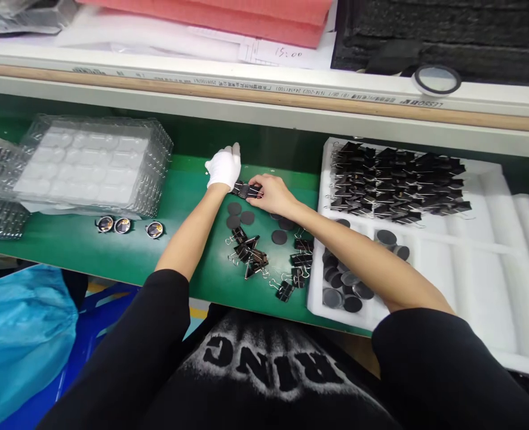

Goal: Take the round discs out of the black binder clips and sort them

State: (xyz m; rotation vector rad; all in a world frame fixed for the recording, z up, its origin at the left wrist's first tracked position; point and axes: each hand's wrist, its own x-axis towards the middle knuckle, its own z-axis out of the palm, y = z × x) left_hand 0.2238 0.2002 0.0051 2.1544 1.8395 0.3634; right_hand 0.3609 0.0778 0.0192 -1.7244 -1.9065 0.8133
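Observation:
My left hand (pixel 225 168), in a white glove, is at the middle of the green table (pixel 193 239), beside a black binder clip assembly (pixel 243 190); its fingertips point away and what they grip, if anything, is hidden. My bare right hand (pixel 271 194) pinches the right end of that clip assembly between thumb and fingers. Just below lie several black discs (pixel 247 217). Nearer the front edge are loose black binder clips (pixel 256 261), with more clips (pixel 301 260) to their right.
A stack of clear plastic trays (pixel 89 161) stands at left, with small round pieces (pixel 154 229) in front. At right, a white foam tray (pixel 448 251) holds rows of clips (pixel 394 179) and round discs (pixel 353 304). A shelf (pixel 264 95) spans the back.

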